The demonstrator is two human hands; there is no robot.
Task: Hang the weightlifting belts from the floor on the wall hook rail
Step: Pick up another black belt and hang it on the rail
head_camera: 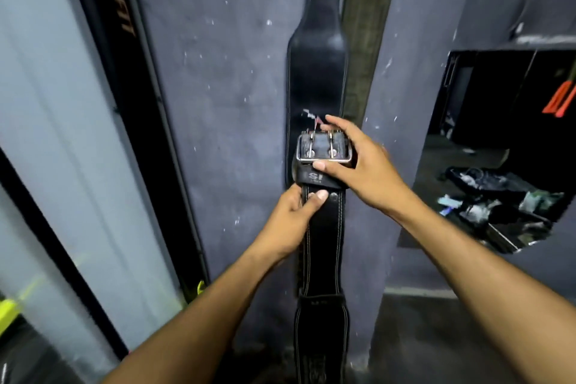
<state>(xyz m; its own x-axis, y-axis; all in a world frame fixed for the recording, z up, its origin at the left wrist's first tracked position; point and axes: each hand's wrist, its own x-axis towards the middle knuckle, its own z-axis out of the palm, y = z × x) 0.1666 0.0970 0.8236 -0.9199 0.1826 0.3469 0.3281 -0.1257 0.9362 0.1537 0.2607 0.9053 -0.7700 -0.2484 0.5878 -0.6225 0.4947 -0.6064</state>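
A: What is on the left?

B: A pale panel with a dark frame, then a grey wall (224, 78).

A: And the hands?

B: The left hand (293, 221) is closed around a black belt (322, 246), thumb on its front, just below the buckle (324, 150). The right hand (364, 165) rests half open over the buckle, thumb under its lower bar, fingers curled over the top.

A: Where is that belt?

B: Held upright against the wall, its lower end dropping out of view at the bottom edge.

A: Anything hung yet?

B: Two, it seems. Behind it a wide black belt (316, 72) hangs flat on the wall, and a dull strap (364, 31) hangs beside it to the right. The hook rail is above the frame, unseen.

A: So how far along?

B: Probably past halfway: this one remains unhung. I cannot tell whether more lie on the floor.
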